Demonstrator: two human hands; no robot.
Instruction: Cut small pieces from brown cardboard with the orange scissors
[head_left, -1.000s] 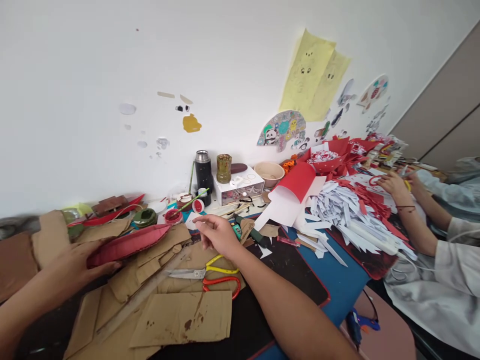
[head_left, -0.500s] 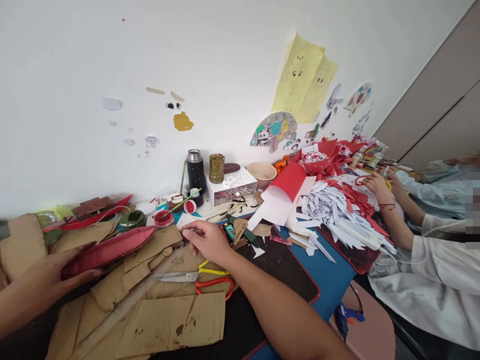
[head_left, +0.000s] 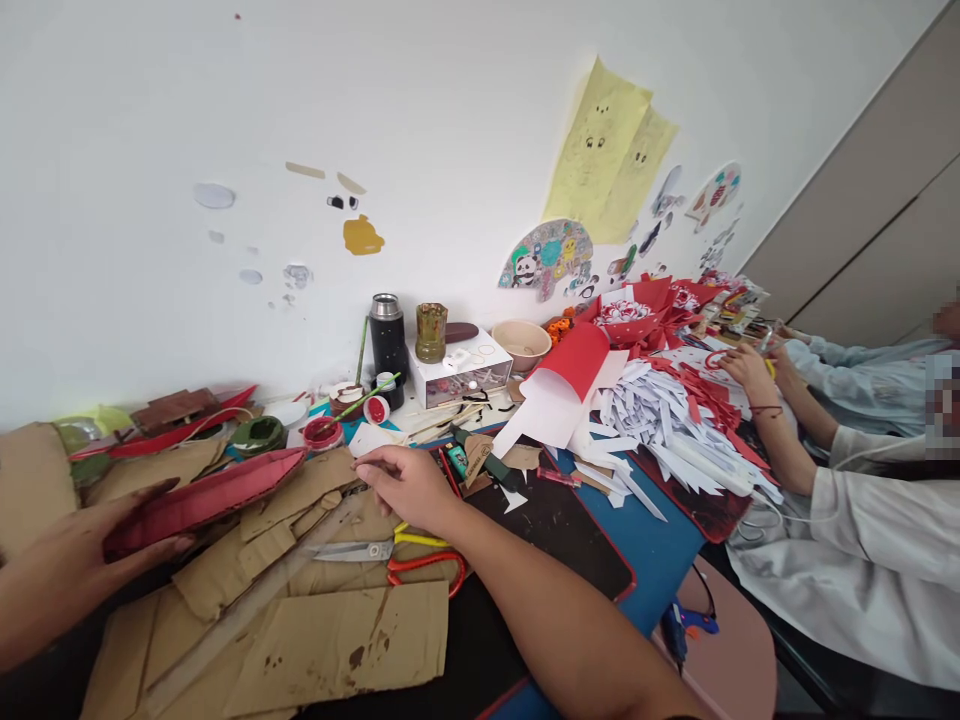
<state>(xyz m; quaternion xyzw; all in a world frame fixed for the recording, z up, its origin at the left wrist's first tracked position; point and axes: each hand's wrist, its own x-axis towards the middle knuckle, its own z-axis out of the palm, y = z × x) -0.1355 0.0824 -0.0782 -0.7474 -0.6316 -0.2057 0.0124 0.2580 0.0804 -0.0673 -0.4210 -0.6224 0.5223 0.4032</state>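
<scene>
My left hand [head_left: 71,560] grips the near end of a long red painted cardboard boat shape [head_left: 217,490] that lies over brown cardboard scraps [head_left: 300,620]. My right hand [head_left: 405,480] rests fingers-down on the cardboard pile beside the boat's far tip, with fingers bent and nothing visibly held. Scissors [head_left: 397,556] with yellow and red handles lie just under my right wrist. A small red paint pot [head_left: 324,433] with a green brush [head_left: 371,395] stands behind the boat.
A black flask [head_left: 387,335], a green cup [head_left: 430,332], a white box [head_left: 463,372] and a beige bowl [head_left: 523,342] line the wall. Rolled red paper [head_left: 574,385] and white paper strips [head_left: 660,420] cover the right. Another person's hands [head_left: 750,368] work there. A glue gun [head_left: 686,625] hangs at the edge.
My right hand has come down and toward me from above the table onto the cardboard by the boat's tip. The view has swung slightly left. My left hand keeps hold of the boat.
</scene>
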